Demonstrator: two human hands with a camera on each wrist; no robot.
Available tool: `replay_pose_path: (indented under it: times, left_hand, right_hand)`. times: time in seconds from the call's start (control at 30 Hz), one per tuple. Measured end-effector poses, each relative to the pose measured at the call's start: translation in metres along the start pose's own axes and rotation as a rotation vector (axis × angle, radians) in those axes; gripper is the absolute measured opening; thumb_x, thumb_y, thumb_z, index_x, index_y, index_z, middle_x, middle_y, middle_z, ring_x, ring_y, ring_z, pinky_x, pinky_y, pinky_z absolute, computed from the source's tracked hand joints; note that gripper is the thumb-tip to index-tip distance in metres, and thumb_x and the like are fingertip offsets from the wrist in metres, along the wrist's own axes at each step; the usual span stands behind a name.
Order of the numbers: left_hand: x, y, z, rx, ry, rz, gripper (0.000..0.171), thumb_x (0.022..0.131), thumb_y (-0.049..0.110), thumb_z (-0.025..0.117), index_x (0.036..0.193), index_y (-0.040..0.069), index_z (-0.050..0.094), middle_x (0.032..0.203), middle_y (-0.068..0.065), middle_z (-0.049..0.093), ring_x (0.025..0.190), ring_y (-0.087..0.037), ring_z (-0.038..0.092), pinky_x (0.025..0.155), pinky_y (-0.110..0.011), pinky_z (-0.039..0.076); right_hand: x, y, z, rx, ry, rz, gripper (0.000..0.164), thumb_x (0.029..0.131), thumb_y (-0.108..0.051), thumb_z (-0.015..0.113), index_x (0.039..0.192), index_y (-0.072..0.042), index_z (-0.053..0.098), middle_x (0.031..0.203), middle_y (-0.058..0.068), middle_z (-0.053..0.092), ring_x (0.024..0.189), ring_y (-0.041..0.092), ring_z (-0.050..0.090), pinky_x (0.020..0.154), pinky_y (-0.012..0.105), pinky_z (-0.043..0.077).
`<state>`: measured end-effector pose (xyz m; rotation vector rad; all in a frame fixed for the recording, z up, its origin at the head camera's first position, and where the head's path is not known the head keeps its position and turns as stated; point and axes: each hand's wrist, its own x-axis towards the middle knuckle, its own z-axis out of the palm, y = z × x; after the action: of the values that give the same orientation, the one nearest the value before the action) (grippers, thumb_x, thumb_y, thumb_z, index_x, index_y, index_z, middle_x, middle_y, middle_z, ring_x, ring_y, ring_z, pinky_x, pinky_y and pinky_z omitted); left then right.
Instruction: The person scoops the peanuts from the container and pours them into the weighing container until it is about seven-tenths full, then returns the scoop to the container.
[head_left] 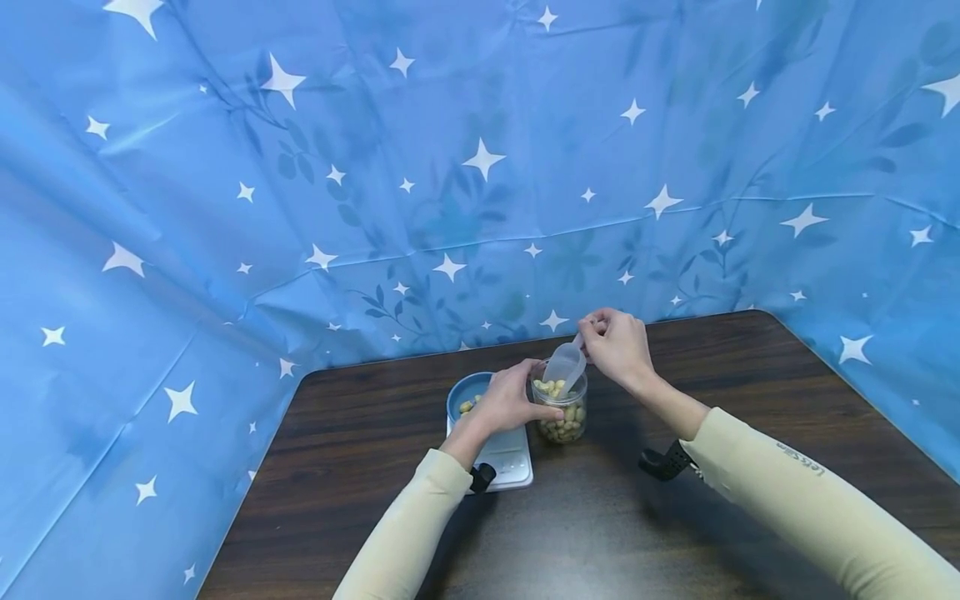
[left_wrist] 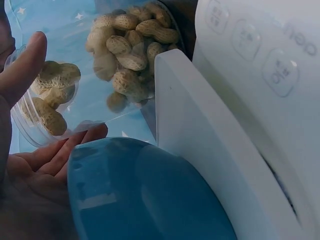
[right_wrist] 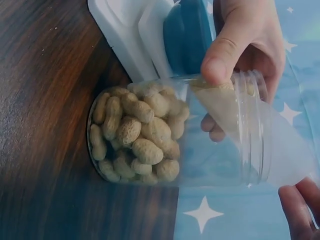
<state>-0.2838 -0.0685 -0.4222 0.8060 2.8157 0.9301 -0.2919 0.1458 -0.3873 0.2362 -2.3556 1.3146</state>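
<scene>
Dark wood-grain table across the lower frame, white scale at lower centre, clear jar of peanuts just right of it.

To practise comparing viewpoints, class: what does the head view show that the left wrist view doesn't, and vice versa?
Only the head: pale-yellow fabric sleeves; tan peanuts inside the round blue bowl.
Only the left wrist: the palm of the left hand; grey lettering on the white scale.
Both: a clear cylindrical jar of peanuts, the bowl and scale.
</scene>
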Motion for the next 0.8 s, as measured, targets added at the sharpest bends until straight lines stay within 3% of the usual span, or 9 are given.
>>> replay_pose_path:
  times: [0.1,0.23,0.33,0.53,0.8]
  left_hand:
    - [0.0,0.0,-0.001,0.001,-0.001,-0.005,0.081,0.082,0.046,0.087,0.146,0.01,0.053,0.132,-0.002,0.063,0.114,-0.017,0.059,0.094,-0.038,0.049]
    - [-0.001,0.0,-0.002,-0.001,0.001,-0.004,0.082,0.082,0.046,0.087,0.146,0.01,0.052,0.129,-0.001,0.064,0.113,-0.016,0.06,0.093,-0.037,0.05]
    - [-0.001,0.0,-0.002,-0.001,0.0,0.001,0.082,0.082,0.045,0.087,0.147,0.009,0.051,0.127,0.0,0.065,0.112,-0.016,0.06,0.094,-0.037,0.05]
    - [-0.001,-0.001,-0.002,-0.01,0.004,0.004,0.081,0.082,0.044,0.088,0.146,0.01,0.052,0.126,0.0,0.065,0.111,-0.015,0.061,0.094,-0.037,0.05]
    - [0.001,-0.003,-0.001,-0.012,0.007,0.007,0.081,0.081,0.044,0.089,0.145,0.01,0.053,0.129,0.0,0.065,0.111,-0.015,0.062,0.092,-0.034,0.051]
  right_hand:
    - [-0.001,0.0,0.001,0.01,-0.011,-0.009,0.022,0.102,-0.012,0.059,0.102,0.007,0.069,0.071,0.012,0.072,0.058,0.027,0.07,0.05,0.027,0.055]
    - [-0.006,-0.002,0.008,-0.085,0.028,-0.116,0.017,0.1,-0.009,0.06,0.095,0.004,0.07,0.061,0.006,0.067,0.039,0.016,0.052,0.041,0.029,0.042]
    - [-0.008,-0.003,0.015,-0.148,0.041,-0.165,0.016,0.098,-0.008,0.062,0.093,0.004,0.07,0.058,0.004,0.065,0.036,0.013,0.042,0.038,0.031,0.036]
    - [-0.007,-0.005,0.02,-0.15,0.004,-0.147,0.018,0.099,-0.01,0.063,0.095,0.006,0.07,0.061,0.006,0.067,0.038,0.013,0.047,0.039,0.03,0.039]
    - [-0.006,-0.004,0.011,0.022,-0.021,0.002,0.022,0.102,-0.012,0.06,0.102,0.008,0.069,0.07,0.012,0.073,0.056,0.02,0.071,0.05,0.028,0.056]
